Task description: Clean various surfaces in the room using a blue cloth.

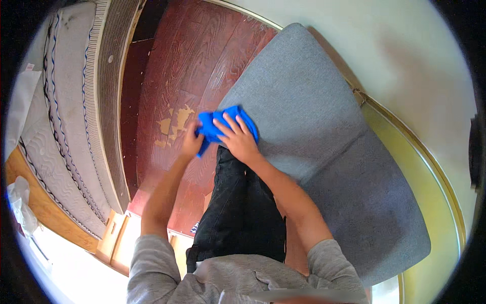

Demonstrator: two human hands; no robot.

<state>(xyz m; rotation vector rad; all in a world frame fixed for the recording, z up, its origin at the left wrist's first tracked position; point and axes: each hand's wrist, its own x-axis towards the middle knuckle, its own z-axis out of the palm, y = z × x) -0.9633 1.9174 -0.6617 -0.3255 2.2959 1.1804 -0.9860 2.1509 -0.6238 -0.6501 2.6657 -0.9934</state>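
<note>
A bright blue cloth (207, 121) lies bunched over the left edge of a grey fabric-covered cushion or seat (304, 91), just beyond my knees. My left hand (191, 142) has the cloth's left side between its fingers, somewhat blurred. On top of the cloth, my right hand (239, 139) rests flat with its fingers spread. The grey upholstery has a crease or seam running across it, and it extends down along my right side.
At left stands a bed with a pale mattress (71, 101) edged in cord. Dark red wooden flooring (192, 61), with worn tan patches, lies between bed and cushion. A pale wall (410, 55) runs behind the cushion. A clear plastic bag (21, 205) is at far left.
</note>
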